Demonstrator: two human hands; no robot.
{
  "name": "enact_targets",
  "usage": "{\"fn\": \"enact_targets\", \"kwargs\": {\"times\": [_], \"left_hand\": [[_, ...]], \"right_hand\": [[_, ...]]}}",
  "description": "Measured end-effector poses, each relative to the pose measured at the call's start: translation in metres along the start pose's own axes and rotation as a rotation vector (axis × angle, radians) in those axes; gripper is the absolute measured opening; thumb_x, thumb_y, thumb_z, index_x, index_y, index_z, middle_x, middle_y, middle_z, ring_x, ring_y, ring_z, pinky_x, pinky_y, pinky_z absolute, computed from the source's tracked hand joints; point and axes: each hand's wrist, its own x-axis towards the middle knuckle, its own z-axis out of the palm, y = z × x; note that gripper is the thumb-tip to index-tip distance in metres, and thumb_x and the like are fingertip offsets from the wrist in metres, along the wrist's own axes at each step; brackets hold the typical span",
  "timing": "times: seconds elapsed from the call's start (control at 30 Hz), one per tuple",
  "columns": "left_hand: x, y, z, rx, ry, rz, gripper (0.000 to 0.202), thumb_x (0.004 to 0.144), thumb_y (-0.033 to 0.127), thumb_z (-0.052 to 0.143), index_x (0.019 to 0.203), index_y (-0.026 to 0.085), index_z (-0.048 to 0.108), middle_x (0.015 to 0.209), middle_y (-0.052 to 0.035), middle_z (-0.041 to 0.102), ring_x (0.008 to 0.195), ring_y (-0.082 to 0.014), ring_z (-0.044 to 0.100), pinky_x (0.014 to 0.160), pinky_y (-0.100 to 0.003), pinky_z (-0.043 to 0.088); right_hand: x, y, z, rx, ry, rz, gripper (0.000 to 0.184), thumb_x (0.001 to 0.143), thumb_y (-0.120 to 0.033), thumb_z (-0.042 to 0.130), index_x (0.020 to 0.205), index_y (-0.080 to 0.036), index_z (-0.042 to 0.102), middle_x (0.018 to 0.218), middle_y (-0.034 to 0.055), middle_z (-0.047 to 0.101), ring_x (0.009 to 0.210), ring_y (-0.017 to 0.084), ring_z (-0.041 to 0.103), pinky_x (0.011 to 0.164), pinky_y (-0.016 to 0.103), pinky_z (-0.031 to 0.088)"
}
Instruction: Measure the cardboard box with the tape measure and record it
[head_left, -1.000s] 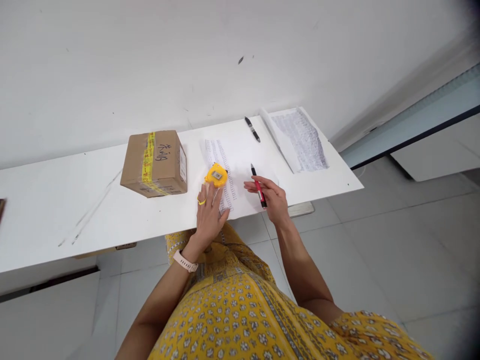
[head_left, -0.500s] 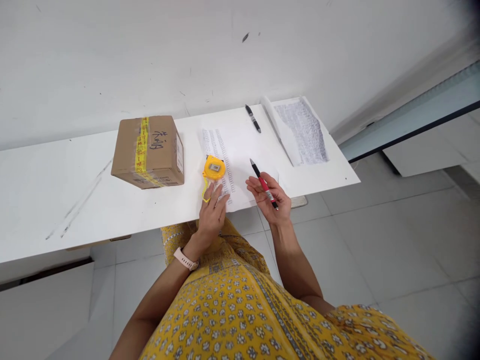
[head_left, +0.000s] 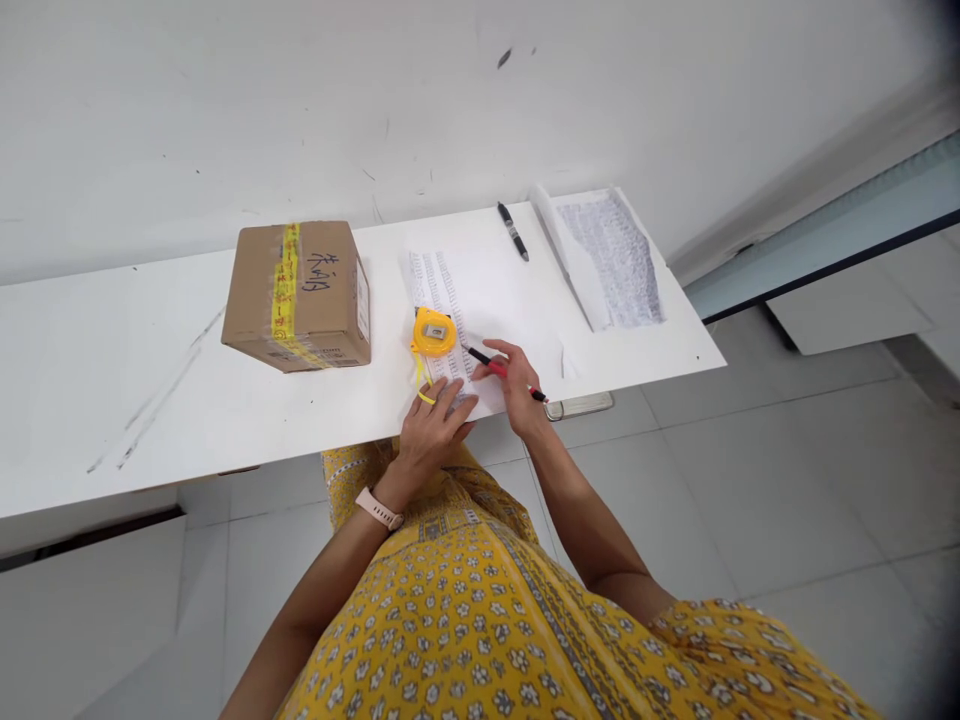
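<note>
Right hand [head_left: 517, 385] with fingers clamped on a red pen [head_left: 501, 371], left hand [head_left: 435, 425] flat with fingers spread on a printed sheet [head_left: 480, 300], yellow tape measure [head_left: 434, 332] just beyond, white tabletop [head_left: 150, 400]

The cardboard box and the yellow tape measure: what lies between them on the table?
In the head view, only a bare strip of table separates the cardboard box from the tape measure, which rests on the printed sheet's left edge.

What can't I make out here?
Head view:
- Printed sheet: rows too small to read; left hand covers its near edge.
- Red pen: right hand hides its middle; tip contact unclear.
- Cardboard box: handwriting too small to read.
- Flat grey object: cut off by table edge.
</note>
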Motion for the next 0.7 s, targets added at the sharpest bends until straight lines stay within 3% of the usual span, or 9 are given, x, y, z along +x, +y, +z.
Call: {"fn": "enact_targets", "kwargs": {"times": [0.07, 0.13, 0.23, 0.33, 0.43, 0.53, 0.7], "left_hand": [[0.000, -0.001, 0.001, -0.013, -0.013, -0.009, 0.030, 0.098, 0.035, 0.058, 0.125, 0.027, 0.068, 0.139, -0.0104, 0.064, 0.135, -0.0304, 0.055, 0.111, -0.051, 0.047], [0.000, -0.002, 0.003, -0.020, -0.013, -0.014, 0.030, 0.098, 0.035, 0.059, 0.124, 0.027, 0.069, 0.139, -0.0104, 0.064, 0.135, -0.0303, 0.055, 0.111, -0.051, 0.046], [-0.001, -0.003, 0.004, -0.028, -0.005, -0.016, 0.029, 0.097, 0.035, 0.059, 0.124, 0.027, 0.069, 0.139, -0.0105, 0.064, 0.136, -0.0302, 0.054, 0.111, -0.051, 0.047], [-0.001, -0.003, 0.005, -0.038, -0.004, -0.017, 0.029, 0.097, 0.034, 0.059, 0.125, 0.028, 0.069, 0.139, -0.0103, 0.064, 0.136, -0.0302, 0.054, 0.111, -0.051, 0.047], [-0.001, -0.002, 0.006, -0.027, -0.005, -0.021, 0.029, 0.098, 0.034, 0.058, 0.124, 0.028, 0.069, 0.139, -0.0098, 0.065, 0.135, -0.0307, 0.055, 0.111, -0.051, 0.047], [-0.001, -0.001, 0.006, -0.018, -0.005, -0.022, 0.031, 0.099, 0.034, 0.056, 0.126, 0.027, 0.068, 0.139, -0.0100, 0.065, 0.135, -0.0306, 0.055, 0.111, -0.051, 0.046], [-0.002, -0.001, 0.007, -0.011, 0.011, -0.006, 0.034, 0.099, 0.034, 0.055, 0.131, 0.025, 0.066, 0.138, -0.0094, 0.066, 0.135, -0.0304, 0.055, 0.114, -0.050, 0.044]], "right_hand": [[0.001, -0.002, 0.000, -0.043, -0.030, 0.007, 0.048, 0.091, -0.063, 0.056, 0.120, -0.025, 0.061, 0.097, 0.0058, 0.072, 0.097, 0.022, 0.067, 0.090, 0.039, 0.052], [0.002, -0.002, 0.000, -0.116, -0.006, 0.025, 0.039, 0.085, -0.058, 0.067, 0.105, -0.024, 0.067, 0.094, 0.0049, 0.071, 0.091, 0.021, 0.066, 0.083, 0.037, 0.053], [0.002, 0.002, -0.001, -0.195, 0.065, 0.025, 0.035, 0.088, -0.056, 0.063, 0.083, -0.021, 0.062, 0.076, 0.0005, 0.063, 0.073, 0.016, 0.059, 0.070, 0.031, 0.050], [0.002, 0.004, -0.001, -0.188, 0.023, 0.009, 0.034, 0.092, -0.055, 0.057, 0.097, -0.022, 0.061, 0.080, 0.0001, 0.062, 0.074, 0.015, 0.059, 0.071, 0.030, 0.050], [0.001, 0.004, -0.002, -0.187, -0.038, 0.018, 0.034, 0.090, -0.053, 0.062, 0.105, -0.023, 0.061, 0.091, 0.0027, 0.067, 0.084, 0.017, 0.064, 0.078, 0.032, 0.051], [-0.002, 0.007, -0.002, -0.262, 0.016, 0.018, 0.027, 0.087, -0.048, 0.066, 0.088, -0.022, 0.058, 0.079, 0.0000, 0.063, 0.073, 0.015, 0.059, 0.068, 0.029, 0.048], [-0.005, 0.012, 0.003, -0.390, 0.122, -0.123, 0.031, 0.089, -0.037, 0.058, 0.068, -0.024, 0.040, 0.060, -0.0065, 0.040, 0.056, 0.012, 0.040, 0.057, 0.027, 0.036]]}}
